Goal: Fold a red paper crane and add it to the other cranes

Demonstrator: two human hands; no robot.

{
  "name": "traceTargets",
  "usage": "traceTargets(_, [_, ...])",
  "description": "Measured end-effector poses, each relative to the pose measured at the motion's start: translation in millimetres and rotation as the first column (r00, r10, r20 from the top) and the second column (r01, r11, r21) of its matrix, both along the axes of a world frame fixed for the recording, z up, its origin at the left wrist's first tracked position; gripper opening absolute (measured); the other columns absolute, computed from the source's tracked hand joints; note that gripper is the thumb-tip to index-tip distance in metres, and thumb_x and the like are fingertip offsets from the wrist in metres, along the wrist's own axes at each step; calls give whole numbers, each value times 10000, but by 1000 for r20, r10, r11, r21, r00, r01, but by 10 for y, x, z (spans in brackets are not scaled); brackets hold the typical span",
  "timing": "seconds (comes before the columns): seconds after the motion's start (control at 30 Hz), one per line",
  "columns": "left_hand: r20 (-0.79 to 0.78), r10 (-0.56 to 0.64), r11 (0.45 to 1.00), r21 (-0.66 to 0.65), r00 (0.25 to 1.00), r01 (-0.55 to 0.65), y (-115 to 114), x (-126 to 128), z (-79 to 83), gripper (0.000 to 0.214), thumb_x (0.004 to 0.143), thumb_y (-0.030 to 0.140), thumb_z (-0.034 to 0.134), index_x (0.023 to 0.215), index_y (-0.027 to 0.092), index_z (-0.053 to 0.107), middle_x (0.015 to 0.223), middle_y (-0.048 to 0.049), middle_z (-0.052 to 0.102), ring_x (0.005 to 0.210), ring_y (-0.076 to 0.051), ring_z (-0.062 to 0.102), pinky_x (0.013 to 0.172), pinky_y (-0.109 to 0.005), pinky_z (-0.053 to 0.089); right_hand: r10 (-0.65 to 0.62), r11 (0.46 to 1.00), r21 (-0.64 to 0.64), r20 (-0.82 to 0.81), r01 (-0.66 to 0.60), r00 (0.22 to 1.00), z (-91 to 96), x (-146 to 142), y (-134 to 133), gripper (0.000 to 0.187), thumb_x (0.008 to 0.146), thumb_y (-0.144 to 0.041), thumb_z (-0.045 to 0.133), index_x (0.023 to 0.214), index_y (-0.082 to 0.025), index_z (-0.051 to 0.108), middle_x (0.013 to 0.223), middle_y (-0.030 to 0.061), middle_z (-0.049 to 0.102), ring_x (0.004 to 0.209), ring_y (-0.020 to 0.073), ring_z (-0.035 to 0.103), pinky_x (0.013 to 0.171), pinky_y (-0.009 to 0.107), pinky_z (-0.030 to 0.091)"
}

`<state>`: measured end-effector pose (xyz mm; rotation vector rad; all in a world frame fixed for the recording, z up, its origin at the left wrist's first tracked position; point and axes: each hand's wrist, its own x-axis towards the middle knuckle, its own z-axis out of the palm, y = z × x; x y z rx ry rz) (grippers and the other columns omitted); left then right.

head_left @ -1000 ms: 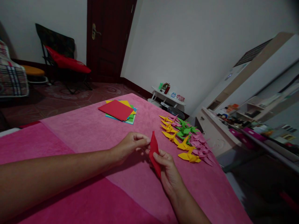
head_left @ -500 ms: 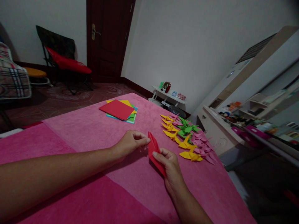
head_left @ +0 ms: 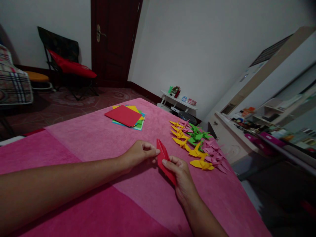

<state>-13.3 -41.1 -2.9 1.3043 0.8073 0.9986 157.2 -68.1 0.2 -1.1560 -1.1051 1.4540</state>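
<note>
Head view: red folded paper (head_left: 163,155) between two bare hands, over a pink cloth (head_left: 98,141)

The right hand (head_left: 179,169) grasps the paper, thumb laid on its near face; the left hand (head_left: 140,154) meets the left edge at the thumb tip, though whether it pinches or merely touches cannot be told. The long axis slants from a pointed far end, leftward, to a near end beside the right palm; the left hand is thus nearer the point. Yellow paper cranes (head_left: 181,143) lie to the right, coloured sheets (head_left: 123,116) beyond
</note>
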Motion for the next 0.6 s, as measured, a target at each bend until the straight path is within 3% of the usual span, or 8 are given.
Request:
traceTargets(0.07, [0,15,1000,-14,1000,-15,17,-3,-5,366,766,454,580,661,106,622,595,-32,606,513,-88,510,496,-202,338,39,998,-50,36,-37,999,50,44,25,213,620,-283,738,720,-112,659,625,23,647,492,80,515,491,182,358])
traceTargets(0.17, [16,153,988,18,988,-153,81,-13,-30,311,762,423,590,786,115,624,627,-21,611,534,-97,534,499,-200,359,163,977,-160,142,-140,976,106,155,84,210,578,-276,751,632,-111,634,530,3,608,416,63,461,435,173,297])
traceTargets(0.23, [18,243,968,60,970,-244,136,-30,-52,301,747,374,614,924,130,610,709,-32,640,593,-118,575,518,-208,389,249,957,-202,207,-207,946,123,230,124,209,570,-280,750,602,-115,625,508,-7,593,401,58,439,424,174,273])
traceTargets(0.3, [-30,260,956,149,965,-253,179,-55,-69,295,754,337,606,972,139,607,775,-48,654,647,-139,602,549,-229,423,295,948,-202,273,-245,916,131,282,155,210,561,-279,752,574,-119,617,485,-21,570,396,51,412,417,175,243])
traceTargets(0.43, [-213,225,882,460,951,-106,203,-92,-60,177,778,264,580,860,143,680,835,-64,650,752,-152,600,683,-265,457,320,946,-175,404,-272,857,143,315,195,209,560,-272,738,524,-127,592,426,-51,485,389,40,340,412,188,182])
traceTargets(0.6, [-379,49,694,678,924,241,231,-65,-51,213,832,206,524,956,188,696,910,-78,667,881,-163,590,840,-290,423,291,952,-102,588,-288,755,123,348,246,182,592,-238,687,510,-133,563,420,-64,419,396,42,302,415,206,148])
